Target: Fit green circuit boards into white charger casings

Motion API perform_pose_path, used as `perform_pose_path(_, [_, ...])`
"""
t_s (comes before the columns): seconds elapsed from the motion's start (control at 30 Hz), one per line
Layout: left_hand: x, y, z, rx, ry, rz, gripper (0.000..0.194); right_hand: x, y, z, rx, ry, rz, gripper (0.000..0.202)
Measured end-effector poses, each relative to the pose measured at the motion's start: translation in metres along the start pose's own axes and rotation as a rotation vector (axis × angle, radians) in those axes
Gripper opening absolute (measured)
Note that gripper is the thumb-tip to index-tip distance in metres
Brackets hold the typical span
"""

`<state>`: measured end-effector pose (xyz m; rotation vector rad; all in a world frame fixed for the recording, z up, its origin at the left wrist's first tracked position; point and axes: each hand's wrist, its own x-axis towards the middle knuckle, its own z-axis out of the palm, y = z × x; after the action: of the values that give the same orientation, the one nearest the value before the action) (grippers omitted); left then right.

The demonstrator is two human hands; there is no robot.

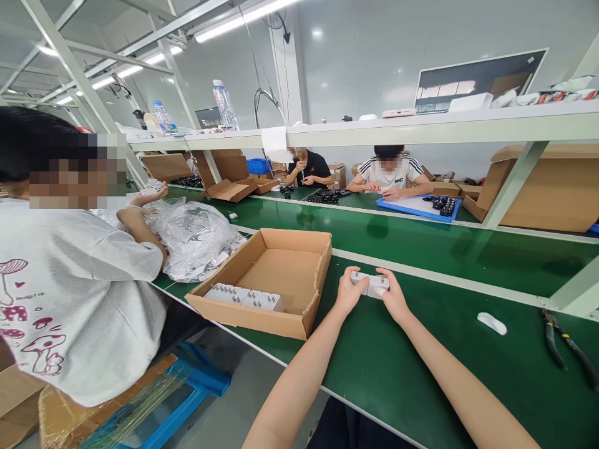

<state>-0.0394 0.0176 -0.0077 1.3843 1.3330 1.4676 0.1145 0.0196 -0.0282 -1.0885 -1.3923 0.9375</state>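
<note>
Evidently the packing is only partway along: in the cardboard tray (287,268), white blocks (243,296) with small metal prongs sit close together along the near left side, while plain cardboard floor shows over the larger remainder. Two more white pieces (378,287) are outside it, held just above the green worktop (374,355) to the right of the tray. The left hand (347,293) grips one end of this pair and the right hand (394,296) the other, fingers and thumbs closed on them, the pieces side by side (whether joined or merely pressed together, I can't quite tell at this size). So these two are not in the tray yet. Farther right lie a small white item (491,323) and pliers (556,337), neither in hand. Beyond the tray, a clear plastic bag (196,237) rests near a co-worker (84,293).
</note>
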Motion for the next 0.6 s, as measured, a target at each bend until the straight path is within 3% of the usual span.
perform_pose_path(0.17, [0.0013, 0.0022, -0.0015, -0.022, 0.017, 0.010, 0.016, -0.0013, -0.0030, 0.0004, 0.015, 0.008, -0.003, 0.052])
perform_pose_path(0.6, [0.0027, 0.0035, -0.0035, -0.082, 0.063, -0.012, 0.026, -0.0016, -0.0074, 0.0011, 0.017, 0.011, 0.020, 0.048])
